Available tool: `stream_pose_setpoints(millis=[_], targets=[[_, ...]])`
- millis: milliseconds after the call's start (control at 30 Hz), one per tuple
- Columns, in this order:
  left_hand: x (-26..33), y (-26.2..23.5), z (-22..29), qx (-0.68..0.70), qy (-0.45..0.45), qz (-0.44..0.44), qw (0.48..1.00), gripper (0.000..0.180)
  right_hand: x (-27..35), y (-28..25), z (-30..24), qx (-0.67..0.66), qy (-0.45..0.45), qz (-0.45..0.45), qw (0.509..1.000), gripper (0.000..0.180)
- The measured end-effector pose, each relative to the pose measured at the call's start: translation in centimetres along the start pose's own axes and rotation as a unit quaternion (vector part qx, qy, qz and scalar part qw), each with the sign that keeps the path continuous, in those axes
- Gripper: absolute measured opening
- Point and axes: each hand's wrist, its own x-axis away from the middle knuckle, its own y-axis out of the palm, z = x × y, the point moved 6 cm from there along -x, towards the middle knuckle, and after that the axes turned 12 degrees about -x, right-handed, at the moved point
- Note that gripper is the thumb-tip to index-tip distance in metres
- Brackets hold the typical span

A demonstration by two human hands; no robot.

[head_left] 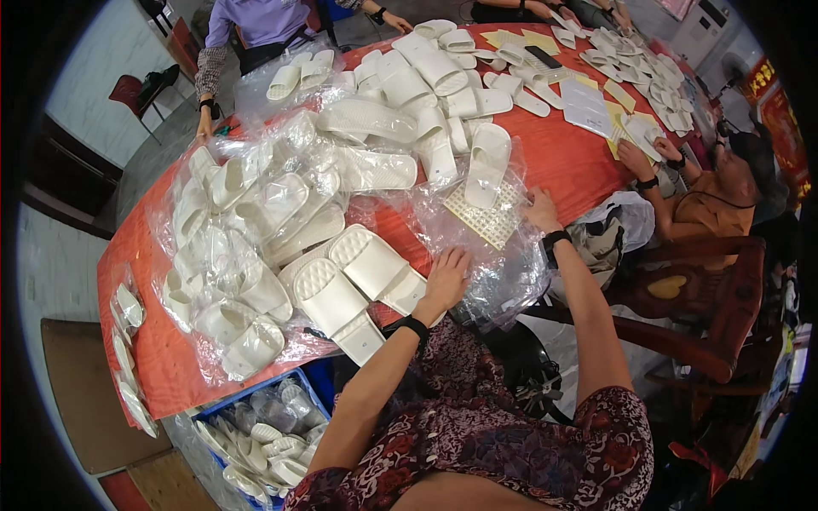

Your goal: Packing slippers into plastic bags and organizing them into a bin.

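My left hand (pixel 448 278) lies with fingers stretched over clear plastic at the table's near edge, just right of a pair of white slippers (pixel 369 262). Farther right, my right hand (pixel 541 211) has its fingers curled at the edge of the clear plastic bags (pixel 501 281), seemingly pinching the film; its fingertips are partly hidden. Between and beyond my hands is a pale sheet of small yellowish stickers (pixel 482 215). A single white slipper (pixel 489 162) rests with one end over that sheet. Both wrists wear black bands.
Bagged white slippers (pixel 243 255) heap over the red-covered table (pixel 579 162). A blue crate (pixel 319 392) of more slippers stands below at left. A wooden chair (pixel 682 294) is at right. Several people work around the table, one handling a slipper (pixel 641 134) at right.
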Motion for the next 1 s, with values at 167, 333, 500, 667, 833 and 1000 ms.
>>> stream_pose_setpoints(millis=[167, 333, 500, 667, 833, 1000], targets=[[-1.3, 0.2, 0.5, 0.0, 0.006, -0.03, 1.0, 0.058, -0.7, -0.9, 2.0, -0.04, 0.04, -0.02, 0.998, 0.035], [-0.8, 0.0, -0.2, -0.003, -0.011, -0.053, 0.999, 0.058, 0.5, -4.6, -2.4, -0.08, -0.01, 0.17, 0.982, 0.022], [-1.1, 0.2, -0.1, -0.005, -0.027, -0.061, 0.998, 0.06, 2.6, -12.2, -5.4, -0.094, -0.037, 0.313, 0.944, 0.013], [-1.1, 0.7, -0.5, 0.018, -0.023, -0.071, 0.997, 0.062, 7.0, -17.6, -11.0, -0.26, -0.136, 0.409, 0.864, 0.014], [-1.0, 1.0, -0.6, 0.021, -0.038, -0.084, 0.996, 0.063, 9.5, -16.5, -13.4, -0.422, -0.106, 0.338, 0.835, 0.014], [-0.9, 1.0, -0.2, 0.038, -0.036, -0.08, 0.995, 0.064, 8.8, -7.0, -8.6, -0.526, 0.021, 0.162, 0.835, 0.018]])
